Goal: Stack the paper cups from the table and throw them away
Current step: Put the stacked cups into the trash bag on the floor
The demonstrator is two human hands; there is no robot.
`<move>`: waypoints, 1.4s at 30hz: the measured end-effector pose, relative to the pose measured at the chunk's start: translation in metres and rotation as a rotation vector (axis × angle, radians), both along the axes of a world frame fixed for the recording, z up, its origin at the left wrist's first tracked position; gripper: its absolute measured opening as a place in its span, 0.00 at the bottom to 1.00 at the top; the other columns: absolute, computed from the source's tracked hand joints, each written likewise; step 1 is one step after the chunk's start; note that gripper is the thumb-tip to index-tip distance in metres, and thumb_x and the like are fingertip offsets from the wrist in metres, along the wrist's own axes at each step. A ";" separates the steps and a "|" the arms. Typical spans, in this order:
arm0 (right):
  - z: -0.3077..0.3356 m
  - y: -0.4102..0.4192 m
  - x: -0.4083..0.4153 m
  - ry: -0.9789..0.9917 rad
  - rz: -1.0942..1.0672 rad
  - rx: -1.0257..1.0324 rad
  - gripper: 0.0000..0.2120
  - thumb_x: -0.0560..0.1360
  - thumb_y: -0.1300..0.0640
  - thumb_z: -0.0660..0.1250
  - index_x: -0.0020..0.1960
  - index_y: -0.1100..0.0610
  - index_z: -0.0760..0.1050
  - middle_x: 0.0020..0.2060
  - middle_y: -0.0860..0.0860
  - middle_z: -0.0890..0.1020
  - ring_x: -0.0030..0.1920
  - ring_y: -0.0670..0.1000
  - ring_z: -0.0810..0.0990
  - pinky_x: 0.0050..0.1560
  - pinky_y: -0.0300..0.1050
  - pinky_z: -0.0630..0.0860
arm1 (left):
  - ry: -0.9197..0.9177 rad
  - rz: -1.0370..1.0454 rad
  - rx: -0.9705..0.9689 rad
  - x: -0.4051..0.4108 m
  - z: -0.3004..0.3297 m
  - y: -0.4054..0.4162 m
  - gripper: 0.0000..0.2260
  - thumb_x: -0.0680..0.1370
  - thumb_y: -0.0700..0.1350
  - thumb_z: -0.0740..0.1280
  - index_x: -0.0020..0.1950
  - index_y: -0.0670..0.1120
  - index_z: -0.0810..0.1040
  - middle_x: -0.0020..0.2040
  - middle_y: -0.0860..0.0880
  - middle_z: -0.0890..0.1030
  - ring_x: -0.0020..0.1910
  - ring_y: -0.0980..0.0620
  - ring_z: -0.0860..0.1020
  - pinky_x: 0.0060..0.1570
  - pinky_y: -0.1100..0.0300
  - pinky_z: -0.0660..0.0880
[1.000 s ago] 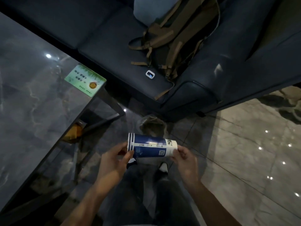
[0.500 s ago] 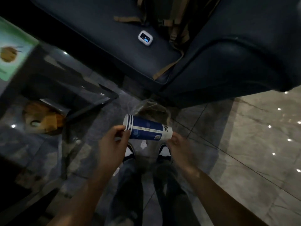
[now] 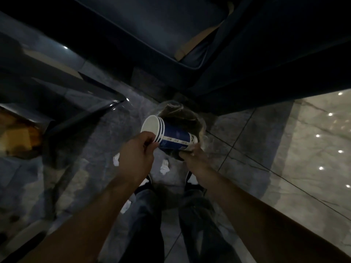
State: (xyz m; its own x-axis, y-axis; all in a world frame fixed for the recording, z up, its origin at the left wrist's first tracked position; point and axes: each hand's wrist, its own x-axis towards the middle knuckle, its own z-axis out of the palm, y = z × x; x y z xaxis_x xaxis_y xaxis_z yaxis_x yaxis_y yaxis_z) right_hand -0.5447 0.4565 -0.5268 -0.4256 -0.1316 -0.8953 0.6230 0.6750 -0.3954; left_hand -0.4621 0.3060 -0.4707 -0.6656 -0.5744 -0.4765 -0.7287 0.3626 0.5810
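Observation:
A stack of blue-and-white paper cups (image 3: pixel 171 134) lies tilted between both hands, its white open mouth facing up-left. My left hand (image 3: pixel 137 155) pinches the stacked rims at the mouth end. My right hand (image 3: pixel 195 157) grips the base end from below. The stack hangs just above a small bin lined with a clear plastic bag (image 3: pixel 182 114) on the floor, with the base end pointing down toward the bin opening.
A dark sofa (image 3: pixel 209 44) fills the top of the view. A glass-topped table's corner (image 3: pixel 117 100) juts in from the left. Crumpled white tissue (image 3: pixel 164 168) lies on the tiled floor by my feet. Lighter floor tiles (image 3: pixel 303 149) spread to the right.
My head has tipped further down and forward, so the bin is now close below the cups. The stack has tilted, mouth now turned up toward me. Both hands keep their hold.

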 end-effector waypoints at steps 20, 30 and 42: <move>-0.093 -0.009 -0.017 -0.005 0.091 -0.053 0.31 0.73 0.65 0.61 0.74 0.48 0.65 0.68 0.55 0.76 0.67 0.58 0.75 0.69 0.59 0.72 | -0.023 -0.278 0.046 -0.040 -0.125 0.025 0.06 0.76 0.38 0.66 0.46 0.42 0.83 0.45 0.43 0.86 0.46 0.44 0.84 0.48 0.53 0.81; -0.116 -0.010 -0.027 0.012 0.168 -0.084 0.25 0.77 0.67 0.61 0.71 0.48 0.71 0.64 0.53 0.80 0.64 0.56 0.77 0.68 0.58 0.74 | -0.158 -0.221 0.151 -0.054 -0.165 0.034 0.09 0.77 0.40 0.64 0.55 0.45 0.81 0.54 0.42 0.84 0.54 0.42 0.81 0.51 0.61 0.74; -0.106 -0.003 -0.028 0.061 0.177 -0.023 0.16 0.76 0.71 0.60 0.54 0.53 0.78 0.59 0.56 0.81 0.63 0.59 0.78 0.67 0.60 0.73 | -0.072 -0.185 0.117 -0.043 -0.154 0.021 0.06 0.76 0.40 0.66 0.48 0.41 0.83 0.43 0.43 0.85 0.42 0.45 0.83 0.38 0.62 0.70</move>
State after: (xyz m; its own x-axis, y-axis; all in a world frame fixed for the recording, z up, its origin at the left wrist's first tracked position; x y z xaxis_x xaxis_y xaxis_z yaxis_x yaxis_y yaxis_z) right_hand -0.5729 0.4536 -0.6328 -0.4472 -0.2292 -0.8646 0.4695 0.7626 -0.4450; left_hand -0.5055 0.3265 -0.6243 -0.7161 -0.3841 -0.5829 -0.6975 0.4270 0.5755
